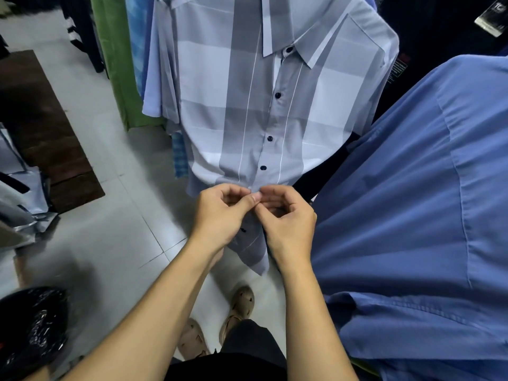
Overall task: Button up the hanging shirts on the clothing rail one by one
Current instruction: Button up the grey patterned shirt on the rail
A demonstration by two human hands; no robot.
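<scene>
A pale blue and grey checked short-sleeved shirt [264, 111] hangs in front of me, its front closed by several dark buttons [278, 95] down the placket. My left hand [222, 213] and my right hand [286, 215] meet at the placket below the lowest closed button. Both pinch the shirt's front edges between thumb and fingers, thumb tips touching. The button under my fingers is hidden. One more dark button [243, 230] shows lower down, between my wrists, on the loose hem.
A plain blue shirt [412, 215] hangs close on the right, brushing my right forearm. Green and blue garments [118, 64] hang at the back left. A dark wooden platform [41, 127] and bags lie on the tiled floor to the left.
</scene>
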